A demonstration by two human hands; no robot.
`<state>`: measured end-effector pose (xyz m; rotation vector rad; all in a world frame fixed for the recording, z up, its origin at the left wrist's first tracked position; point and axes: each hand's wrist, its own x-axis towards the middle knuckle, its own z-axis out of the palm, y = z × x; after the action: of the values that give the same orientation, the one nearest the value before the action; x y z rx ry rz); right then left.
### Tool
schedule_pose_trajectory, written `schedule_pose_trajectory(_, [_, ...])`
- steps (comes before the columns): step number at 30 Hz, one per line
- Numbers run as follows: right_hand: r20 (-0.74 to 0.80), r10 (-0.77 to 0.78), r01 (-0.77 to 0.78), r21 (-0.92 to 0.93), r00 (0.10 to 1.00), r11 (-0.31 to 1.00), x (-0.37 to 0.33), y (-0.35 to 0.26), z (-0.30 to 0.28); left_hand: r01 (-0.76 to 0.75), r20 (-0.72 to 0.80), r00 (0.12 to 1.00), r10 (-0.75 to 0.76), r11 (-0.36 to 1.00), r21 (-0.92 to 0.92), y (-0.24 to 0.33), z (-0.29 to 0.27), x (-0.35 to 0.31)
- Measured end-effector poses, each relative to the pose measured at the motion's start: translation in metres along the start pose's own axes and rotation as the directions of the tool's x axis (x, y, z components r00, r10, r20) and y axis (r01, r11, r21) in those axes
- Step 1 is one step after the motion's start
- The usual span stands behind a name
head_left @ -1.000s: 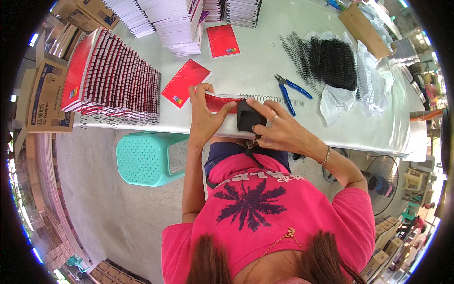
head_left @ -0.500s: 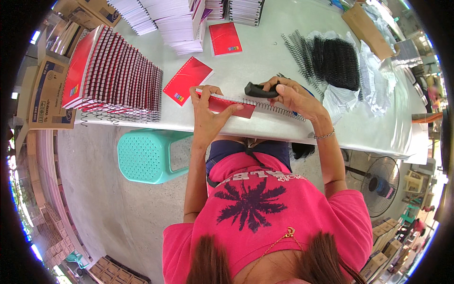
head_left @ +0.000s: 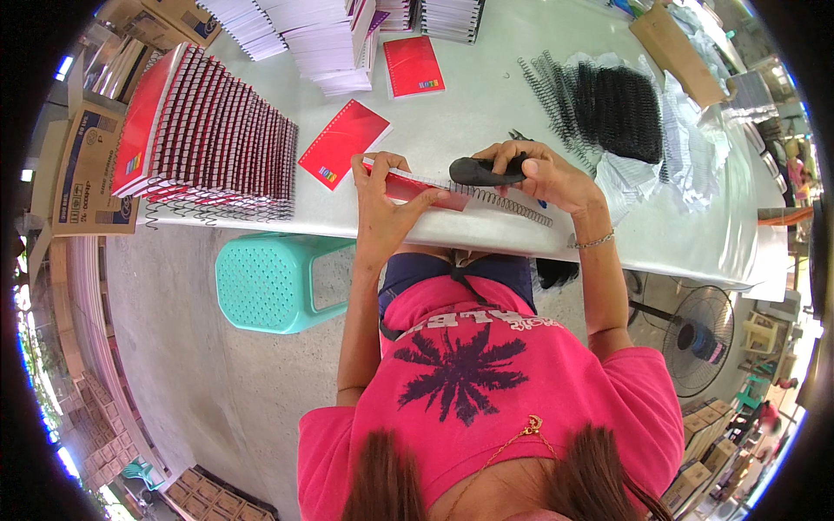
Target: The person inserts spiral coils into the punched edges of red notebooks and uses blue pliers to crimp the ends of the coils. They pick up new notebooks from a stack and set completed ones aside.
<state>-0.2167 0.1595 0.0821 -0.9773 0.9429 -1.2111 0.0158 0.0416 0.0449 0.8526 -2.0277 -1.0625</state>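
A small red notebook [head_left: 451,201] is pinched between the thumb and fingers of my left hand [head_left: 382,208], its punched edge turned up. Out of its right end runs a black wire spiral coil [head_left: 518,207], partly threaded along that edge. My right hand [head_left: 556,181] is closed around a dark, rounded hand tool [head_left: 476,172], which sits against or just above the coil; contact is hard to make out. Behind my right hand, a dark metal tip [head_left: 519,135] and a bit of blue peek out, mostly hidden. Two red covers, one nearer [head_left: 344,146], lie beyond my left hand.
A tall row of spiral-bound red notebooks [head_left: 217,139] stands at the left table edge. White page stacks [head_left: 321,39] are at the back. Loose black coils [head_left: 617,113] lie on crumpled paper at right. A green stool [head_left: 265,285] and a fan [head_left: 699,334] stand below the table.
The dark tool in my right hand has turned and now lies lower, close to the coil. The coil's free end has shifted slightly left. My left hand keeps its hold.
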Motion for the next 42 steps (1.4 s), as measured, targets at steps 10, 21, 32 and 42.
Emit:
schedule_pose_trajectory(10, [-0.088, 0.061, -0.074, -0.161, 0.994, 0.984, -0.005, -0.014, -0.002, -0.031, 0.005, 0.999, 0.031, 0.999, 0.009, 0.002, 0.002, -0.001])
schedule_pose_trajectory(21, [-0.131, 0.028, -0.053, -0.197, 0.991, 0.979, -0.007, -0.009, 0.000, -0.053, 0.010, 0.999, 0.053, 0.998, 0.021, 0.001, 0.000, -0.002])
schedule_pose_trajectory(32, [-0.180, -0.002, -0.034, -0.194, 0.984, 0.980, -0.009, -0.006, 0.004, -0.055, 0.004, 0.998, 0.055, 0.997, 0.060, 0.001, 0.000, -0.003])
schedule_pose_trajectory(42, [-0.309, -0.553, -0.151, -0.938, 0.774, 0.312, 0.011, 0.015, 0.020, 0.001, -0.056, 0.998, 0.002, 0.999, 0.048, 0.009, 0.006, -0.004])
